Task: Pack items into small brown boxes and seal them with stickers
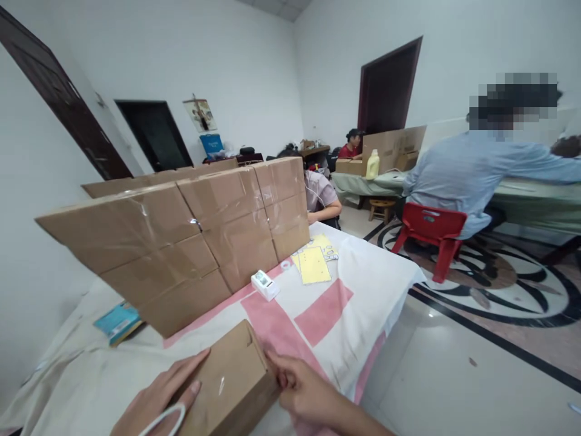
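Observation:
A closed brown cardboard box (227,378) lies at the near edge of the table, long side pointing away from me. My left hand (158,393) rests along its left side and top, fingers stretched out, with a white loop (170,415) crossing it near the bottom of the view. On the box's right side, my right hand (302,384) has its fingers curled against the far corner; its fingertips are partly hidden. Beyond the box stand a small white device with a display (264,284), a small roll of tape (285,265) and yellow paper sheets (315,266).
A wall of taped cardboard boxes (227,224) stands across the table's far left side. A blue packet (117,322) lies at its left end. Behind it sits a person (321,194). To the right, someone in a light blue shirt (458,175) sits on a red chair (433,227).

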Tool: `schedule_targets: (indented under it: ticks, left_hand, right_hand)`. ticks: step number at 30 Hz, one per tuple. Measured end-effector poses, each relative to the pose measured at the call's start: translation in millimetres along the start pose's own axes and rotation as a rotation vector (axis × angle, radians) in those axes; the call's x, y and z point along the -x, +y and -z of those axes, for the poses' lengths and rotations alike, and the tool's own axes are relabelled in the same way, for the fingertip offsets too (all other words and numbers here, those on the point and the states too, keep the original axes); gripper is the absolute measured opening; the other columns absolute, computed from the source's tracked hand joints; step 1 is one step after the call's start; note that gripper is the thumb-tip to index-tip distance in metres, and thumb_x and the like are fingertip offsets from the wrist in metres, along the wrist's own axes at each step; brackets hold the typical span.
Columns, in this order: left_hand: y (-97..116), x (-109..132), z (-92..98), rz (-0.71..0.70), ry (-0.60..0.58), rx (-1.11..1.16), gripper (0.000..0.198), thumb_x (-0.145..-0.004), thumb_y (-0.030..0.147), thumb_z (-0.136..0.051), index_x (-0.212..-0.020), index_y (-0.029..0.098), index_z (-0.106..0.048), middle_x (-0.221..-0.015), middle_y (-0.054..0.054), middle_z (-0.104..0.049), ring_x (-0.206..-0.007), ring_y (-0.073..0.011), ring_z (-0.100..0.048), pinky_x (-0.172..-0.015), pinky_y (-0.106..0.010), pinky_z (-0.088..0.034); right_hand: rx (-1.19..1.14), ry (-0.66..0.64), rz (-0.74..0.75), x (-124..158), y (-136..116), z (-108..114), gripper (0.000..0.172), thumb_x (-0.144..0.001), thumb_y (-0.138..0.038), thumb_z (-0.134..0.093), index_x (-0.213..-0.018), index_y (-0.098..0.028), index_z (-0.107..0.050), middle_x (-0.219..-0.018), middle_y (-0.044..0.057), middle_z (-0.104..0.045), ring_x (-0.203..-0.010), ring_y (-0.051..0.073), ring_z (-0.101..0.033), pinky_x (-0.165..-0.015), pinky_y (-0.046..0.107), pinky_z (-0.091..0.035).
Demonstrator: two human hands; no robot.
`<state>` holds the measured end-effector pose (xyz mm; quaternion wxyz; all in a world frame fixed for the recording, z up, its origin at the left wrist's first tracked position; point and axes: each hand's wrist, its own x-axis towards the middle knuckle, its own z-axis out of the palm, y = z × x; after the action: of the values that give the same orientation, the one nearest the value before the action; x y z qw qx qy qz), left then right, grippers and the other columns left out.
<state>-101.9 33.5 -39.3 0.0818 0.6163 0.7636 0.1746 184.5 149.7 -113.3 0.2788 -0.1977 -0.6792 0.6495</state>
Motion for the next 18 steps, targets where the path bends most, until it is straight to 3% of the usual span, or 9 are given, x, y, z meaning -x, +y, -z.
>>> schedule_targets:
  ticks: [6, 11, 14, 18]
  left_hand:
    - [25.8, 7.0, 0.6, 0.039, 0.070, 0.101, 0.050, -0.096, 0.062, -0.033, -0.138, 0.047, -0.055, -0.144, 0.007, -0.059, -0.135, -0.0253, -0.054, -0.118, -0.054, -0.039]
    - [15.7, 4.1, -2.9, -0.016, 0.076, 0.076, 0.051, -0.097, 0.060, -0.033, -0.142, 0.044, -0.052, -0.147, 0.005, -0.057, -0.137, -0.0261, -0.052, -0.120, -0.052, -0.037]
    - [10.9, 2.6, -1.1, -0.047, 0.039, 0.021, 0.052, -0.097, 0.060, -0.037, -0.145, 0.044, -0.048, -0.150, 0.006, -0.055, -0.138, -0.0257, -0.052, -0.119, -0.050, -0.039]
    - [20.4, 6.2, 9.5, -0.070, 0.064, -0.025, 0.050, -0.096, 0.059, -0.040, -0.142, 0.044, -0.052, -0.146, 0.006, -0.058, -0.133, -0.0248, -0.057, -0.115, -0.044, -0.045]
  right_hand:
    - [-0.074, -0.023, 0.025, 2.2, 2.9, -3.5, 0.077, -0.067, -0.011, -0.062, -0.141, -0.026, -0.058, -0.091, -0.001, -0.062, -0.077, 0.014, -0.054, -0.067, 0.023, -0.044]
    - [-0.143, -0.053, 0.101, -3.0, 2.3, -5.5, 0.076, -0.068, -0.021, -0.076, -0.142, -0.030, -0.058, -0.113, 0.004, -0.066, -0.099, 0.022, -0.062, -0.083, 0.033, -0.051]
    - [-0.177, -0.098, 0.080, -5.5, 2.8, -0.9, 0.080, -0.067, -0.025, -0.081, -0.143, -0.030, -0.056, -0.114, 0.004, -0.067, -0.103, 0.024, -0.063, -0.086, 0.035, -0.052]
    - [-0.230, -0.113, 0.028, -5.8, 5.7, -1.4, 0.088, -0.065, -0.025, -0.082, -0.148, -0.027, -0.052, -0.118, 0.004, -0.066, -0.104, 0.023, -0.062, -0.090, 0.036, -0.050]
